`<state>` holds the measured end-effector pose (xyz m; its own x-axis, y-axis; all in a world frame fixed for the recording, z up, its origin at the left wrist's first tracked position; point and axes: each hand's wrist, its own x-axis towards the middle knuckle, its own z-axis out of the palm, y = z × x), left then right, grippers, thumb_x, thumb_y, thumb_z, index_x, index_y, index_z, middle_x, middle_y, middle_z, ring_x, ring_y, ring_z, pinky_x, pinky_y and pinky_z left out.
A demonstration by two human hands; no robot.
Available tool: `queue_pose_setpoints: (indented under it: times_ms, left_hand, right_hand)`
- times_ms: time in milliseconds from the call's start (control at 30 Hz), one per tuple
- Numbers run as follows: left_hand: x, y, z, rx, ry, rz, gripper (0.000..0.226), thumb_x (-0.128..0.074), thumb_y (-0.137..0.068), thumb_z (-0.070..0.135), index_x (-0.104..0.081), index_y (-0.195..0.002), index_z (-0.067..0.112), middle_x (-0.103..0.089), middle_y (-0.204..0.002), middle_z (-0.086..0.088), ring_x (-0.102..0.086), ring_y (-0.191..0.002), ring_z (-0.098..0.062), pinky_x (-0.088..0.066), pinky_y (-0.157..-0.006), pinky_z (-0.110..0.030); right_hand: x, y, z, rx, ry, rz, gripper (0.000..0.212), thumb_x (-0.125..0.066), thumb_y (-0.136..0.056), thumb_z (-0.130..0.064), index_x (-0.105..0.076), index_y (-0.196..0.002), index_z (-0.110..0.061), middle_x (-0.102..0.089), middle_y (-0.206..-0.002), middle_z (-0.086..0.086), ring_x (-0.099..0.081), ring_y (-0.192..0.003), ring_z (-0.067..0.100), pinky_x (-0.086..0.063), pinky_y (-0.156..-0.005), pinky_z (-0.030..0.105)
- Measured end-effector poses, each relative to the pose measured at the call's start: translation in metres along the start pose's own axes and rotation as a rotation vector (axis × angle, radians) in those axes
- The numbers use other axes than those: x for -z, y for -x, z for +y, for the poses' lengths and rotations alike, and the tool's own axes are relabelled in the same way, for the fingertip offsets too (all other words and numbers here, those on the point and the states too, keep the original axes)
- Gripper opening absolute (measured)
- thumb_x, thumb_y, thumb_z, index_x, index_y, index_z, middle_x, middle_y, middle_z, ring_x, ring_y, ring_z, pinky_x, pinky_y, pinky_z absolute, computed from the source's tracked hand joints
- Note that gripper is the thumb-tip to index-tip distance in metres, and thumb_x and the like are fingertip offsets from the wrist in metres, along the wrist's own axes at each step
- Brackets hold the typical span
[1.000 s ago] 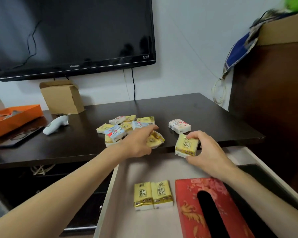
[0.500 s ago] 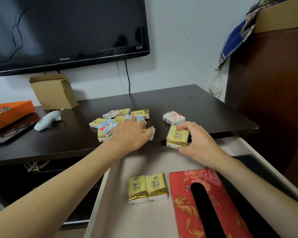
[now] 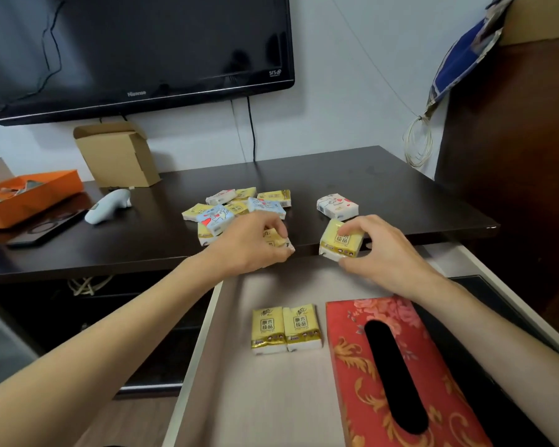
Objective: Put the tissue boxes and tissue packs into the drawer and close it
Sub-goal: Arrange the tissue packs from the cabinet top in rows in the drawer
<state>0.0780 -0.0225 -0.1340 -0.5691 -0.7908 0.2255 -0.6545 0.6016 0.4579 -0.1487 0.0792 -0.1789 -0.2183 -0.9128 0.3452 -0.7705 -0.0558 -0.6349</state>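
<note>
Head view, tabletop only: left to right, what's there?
Orange tray → white handheld device → cardboard box → pile of tissue packs → white pack with red hearts.

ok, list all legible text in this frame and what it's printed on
"Hisense": lower bezel of the TV.
"srs": TV bezel, right corner; the small print below it is unreadable.
"原木纯品": label on the two yellow packs in the drawer.
"木" and "纯品", partly covered: on the yellow pack in the right hand.
Gold script above those labels: not legible.
Cartoon-print packs on the tabletop: print too small.
Red tissue box: pattern only.
</note>
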Motion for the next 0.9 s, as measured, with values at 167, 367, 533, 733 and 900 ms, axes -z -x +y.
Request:
queue_pose_setpoints:
  times_ms: [167, 367, 533, 733, 900]
  left_hand:
    - [0.000, 0.084, -0.016, 0.008, 0.222, -0.224, 0.034, -0.084, -0.069, 0.045, -0.068, -0.097, 0.035, -0.067, -0.109, 0.007, -0.065, -0.102, -0.013, -0.053, -0.090, -0.043]
    - [-0.036, 0.152, -0.030, -0.111, 0.010, -0.342, 0.047, -0.079, -0.070, 0.048, -0.056, -0.109, 0.037, -0.064, -0.106, 0.015, -0.056, -0.099, -0.004, -0.050, -0.087, -0.034]
    - [-0.046, 0.158, -0.036, -0.257, -0.265, -0.379, 0.057, -0.070, -0.077, 0.055, -0.047, -0.126, 0.037, -0.059, -0.127, 0.012, -0.054, -0.114, -0.014, -0.051, -0.087, -0.037]
    - [-0.042, 0.158, -0.041, -0.310, -0.318, -0.367, 0.075, -0.065, -0.078, 0.067, -0.042, -0.140, 0.032, -0.054, -0.136, 0.009, -0.053, -0.122, -0.016, -0.049, -0.091, -0.037]
    - [-0.021, 0.151, -0.049, -0.341, -0.478, -0.359, 0.058, -0.066, -0.081, 0.061, -0.054, -0.131, 0.032, -0.058, -0.124, 0.011, -0.055, -0.114, -0.016, -0.045, -0.095, -0.038]
  right_hand:
    - [0.005, 0.015, -0.019, 0.079, -0.122, -0.248, 0.048, -0.090, -0.071, -0.039, -0.067, -0.113, -0.039, -0.071, -0.115, -0.017, -0.065, -0.109, 0.001, -0.054, -0.098, 0.036]
    - [-0.020, 0.045, -0.045, 0.213, 0.192, -0.670, 0.057, -0.078, -0.063, -0.066, -0.058, -0.113, -0.048, -0.062, -0.109, -0.028, -0.059, -0.102, -0.002, -0.053, -0.091, 0.031]
    - [-0.034, 0.059, -0.057, 0.372, 0.526, -0.774, 0.050, -0.067, -0.066, -0.072, -0.054, -0.105, -0.045, -0.053, -0.103, -0.024, -0.047, -0.100, 0.001, -0.039, -0.103, 0.037]
    - [-0.040, 0.066, -0.061, 0.358, 0.583, -0.843, 0.062, -0.062, -0.061, -0.085, -0.055, -0.109, -0.046, -0.051, -0.100, -0.028, -0.046, -0.100, -0.001, -0.026, -0.103, 0.037]
    - [-0.041, 0.053, -0.063, 0.391, 0.663, -0.677, 0.073, -0.063, -0.066, -0.083, -0.056, -0.124, -0.040, -0.050, -0.110, -0.023, -0.051, -0.109, 0.011, -0.041, -0.098, 0.035]
